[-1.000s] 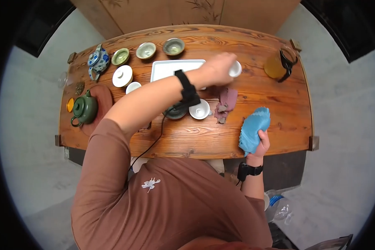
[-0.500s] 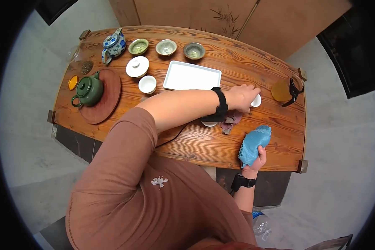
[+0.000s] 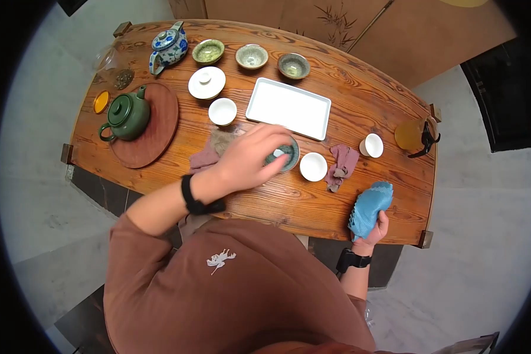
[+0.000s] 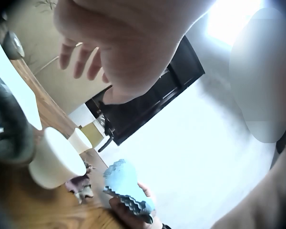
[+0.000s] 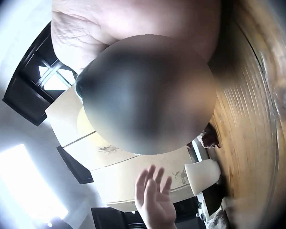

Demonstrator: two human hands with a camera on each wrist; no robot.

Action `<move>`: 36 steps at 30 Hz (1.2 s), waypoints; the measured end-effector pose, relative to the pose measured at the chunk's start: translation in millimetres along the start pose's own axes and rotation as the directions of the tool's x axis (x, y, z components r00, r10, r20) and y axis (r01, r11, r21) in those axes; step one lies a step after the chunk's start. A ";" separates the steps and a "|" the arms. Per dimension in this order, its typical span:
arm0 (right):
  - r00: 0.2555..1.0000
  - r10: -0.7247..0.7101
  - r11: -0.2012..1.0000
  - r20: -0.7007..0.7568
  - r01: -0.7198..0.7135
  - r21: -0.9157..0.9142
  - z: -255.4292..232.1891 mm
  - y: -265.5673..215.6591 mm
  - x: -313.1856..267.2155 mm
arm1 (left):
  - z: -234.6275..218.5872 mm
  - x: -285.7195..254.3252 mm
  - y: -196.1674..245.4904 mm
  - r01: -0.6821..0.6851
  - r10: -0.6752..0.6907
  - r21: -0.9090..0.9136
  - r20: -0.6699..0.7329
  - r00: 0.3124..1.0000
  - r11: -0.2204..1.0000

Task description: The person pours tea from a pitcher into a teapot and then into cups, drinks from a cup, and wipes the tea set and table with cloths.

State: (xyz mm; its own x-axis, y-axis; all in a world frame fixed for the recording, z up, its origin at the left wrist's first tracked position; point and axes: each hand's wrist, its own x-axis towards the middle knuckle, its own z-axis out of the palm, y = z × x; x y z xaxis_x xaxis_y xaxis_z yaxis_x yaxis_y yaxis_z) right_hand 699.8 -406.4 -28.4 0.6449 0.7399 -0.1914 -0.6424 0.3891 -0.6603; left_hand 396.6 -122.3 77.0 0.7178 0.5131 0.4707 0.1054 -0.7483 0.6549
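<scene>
My left hand (image 3: 251,159) hovers over a dark green-grey bowl (image 3: 290,160), its fingers loosely extended and covering part of it. In the left wrist view the left hand (image 4: 119,52) holds nothing. A white cup (image 3: 313,167) stands just right of the bowl. Beyond a crumpled mauve cloth (image 3: 344,159) is another white cup (image 3: 371,146). At the table's front right, my right hand (image 3: 376,229) grips a light-blue folded bundle (image 3: 370,203) with a zigzag edge, thumb over its side. What the bundle contains is hidden; the right wrist view is largely blurred.
Behind the hands lie a white tray (image 3: 292,109), a lidded white bowl (image 3: 206,84) and a white cup (image 3: 222,111). A green teapot (image 3: 127,118) sits on a round board (image 3: 162,127) at left. A pitcher of amber liquid (image 3: 408,135) stands far right.
My left hand was at a white cup on the right; the cup now stands there and the hand has swung left to the dark bowl. The right hand keeps the blue bundle.
</scene>
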 end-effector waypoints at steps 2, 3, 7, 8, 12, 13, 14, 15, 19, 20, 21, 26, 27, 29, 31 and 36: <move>0.997 -0.036 0.978 0.067 0.049 -0.204 18.4 -17.8 4.5 | -7.0 -31.5 -10.0 0.108 -0.107 0.009 -0.054 0.993 0.994; 0.994 -0.046 0.950 0.101 0.075 -0.303 34.5 -29.1 4.6 | -9.3 -44.5 -15.7 0.164 -0.163 0.011 -0.078 0.984 0.986; 0.956 0.121 0.666 0.267 0.121 -0.736 140.9 -67.6 39.5 | -3.3 -66.7 -38.7 0.305 -0.304 0.012 -0.078 0.950 0.952; 0.958 0.133 0.558 0.255 0.141 -0.818 168.3 -69.8 53.5 | -2.8 -65.8 -41.3 0.291 -0.288 0.033 -0.067 0.955 0.956; 0.866 0.330 0.161 0.375 0.340 -0.927 270.0 -36.9 114.6 | 0.7 -55.3 -46.8 0.272 -0.270 0.107 -0.035 0.962 0.956; 0.838 0.374 0.074 0.397 0.399 -0.914 290.2 -20.3 126.6 | 1.3 -53.7 -48.2 0.281 -0.279 0.120 -0.035 0.960 0.952; 0.799 0.399 0.008 0.450 0.488 -0.873 302.6 -0.5 139.8 | 1.4 -54.1 -50.3 0.264 -0.265 0.158 -0.012 0.964 0.952; 0.759 0.407 -0.049 0.509 0.574 -0.817 311.9 20.0 151.0 | 1.9 -54.6 -52.4 0.246 -0.253 0.196 0.008 0.968 0.949; 0.483 0.496 -0.273 0.722 0.876 -0.398 329.5 89.1 185.7 | 4.3 -56.2 -58.1 0.246 -0.261 0.257 0.023 0.965 0.934; 0.465 0.497 -0.329 0.733 0.882 -0.337 333.4 99.0 184.3 | 4.6 -57.1 -58.5 0.235 -0.250 0.262 0.023 0.968 0.936; 0.445 0.499 -0.380 0.744 0.884 -0.274 337.3 108.7 182.0 | 4.2 -58.0 -58.8 0.225 -0.240 0.269 0.024 0.970 0.936; 0.374 0.568 -0.447 0.733 0.888 -0.107 335.4 136.5 183.8 | 3.0 -57.6 -61.7 0.195 -0.217 0.297 0.041 0.975 0.935; 0.372 0.605 -0.438 0.704 0.894 -0.096 329.9 141.1 184.9 | 3.2 -57.0 -61.7 0.188 -0.216 0.315 0.056 0.975 0.930; 0.368 0.645 -0.411 0.670 0.906 -0.102 323.9 147.3 186.2 | 3.9 -56.3 -62.1 0.179 -0.214 0.330 0.072 0.974 0.927; 0.364 0.654 -0.372 0.664 0.918 -0.137 321.6 151.9 186.2 | 4.4 -56.6 -62.6 0.180 -0.216 0.328 0.075 0.974 0.927; 0.289 0.687 -0.152 0.667 0.954 -0.257 321.9 154.3 192.9 | 2.8 -54.3 -62.9 0.169 -0.224 0.376 0.107 0.969 0.911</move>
State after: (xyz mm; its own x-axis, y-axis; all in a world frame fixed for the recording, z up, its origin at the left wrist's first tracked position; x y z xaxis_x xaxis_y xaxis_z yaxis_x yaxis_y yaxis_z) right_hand 591.8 -27.0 66.6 -0.5307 0.8472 -0.0247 0.8197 0.5056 -0.2693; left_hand 353.0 -104.2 8.6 0.7455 0.6195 0.2459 0.4762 -0.7532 0.4538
